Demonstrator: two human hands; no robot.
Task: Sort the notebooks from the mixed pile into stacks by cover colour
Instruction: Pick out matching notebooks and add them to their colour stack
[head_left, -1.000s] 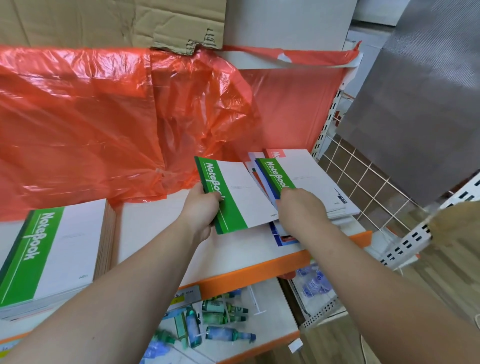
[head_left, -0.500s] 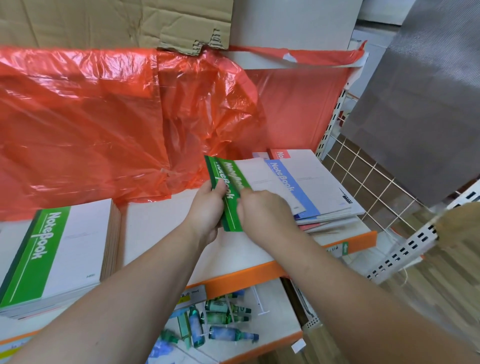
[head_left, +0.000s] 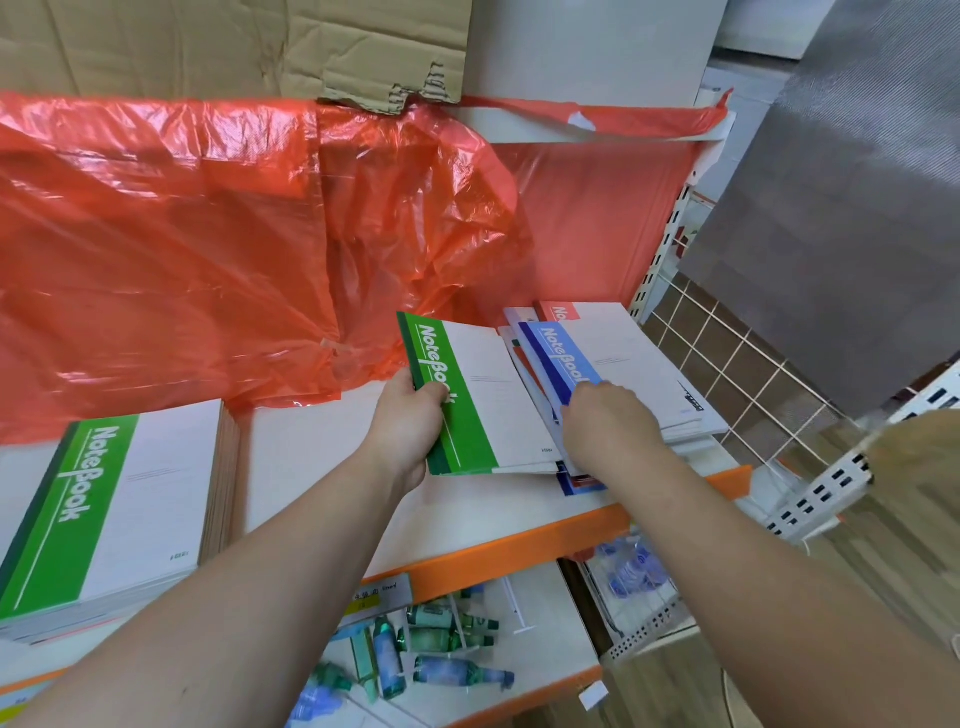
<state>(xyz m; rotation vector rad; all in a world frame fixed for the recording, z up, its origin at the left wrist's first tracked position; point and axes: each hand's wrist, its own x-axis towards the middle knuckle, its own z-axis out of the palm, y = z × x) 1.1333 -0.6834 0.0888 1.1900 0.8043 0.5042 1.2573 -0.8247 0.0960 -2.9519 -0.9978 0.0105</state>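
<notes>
Two hands worked at the orange-edged shelf (head_left: 519, 551). The left hand (head_left: 410, 423) clasped green notebooks (head_left: 467, 400) by the spine edge, above the shelf's middle. The right hand (head_left: 608, 421) lay on the mixed pile (head_left: 639, 364) at the shelf's right end, fingers curled at a blue notebook (head_left: 563, 361); its grip could not be told. A green stack (head_left: 104, 509) sat at the shelf's left end.

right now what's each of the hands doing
Left hand: closed on green notebooks.
Right hand: on the mixed pile; grip cannot be told.
</notes>
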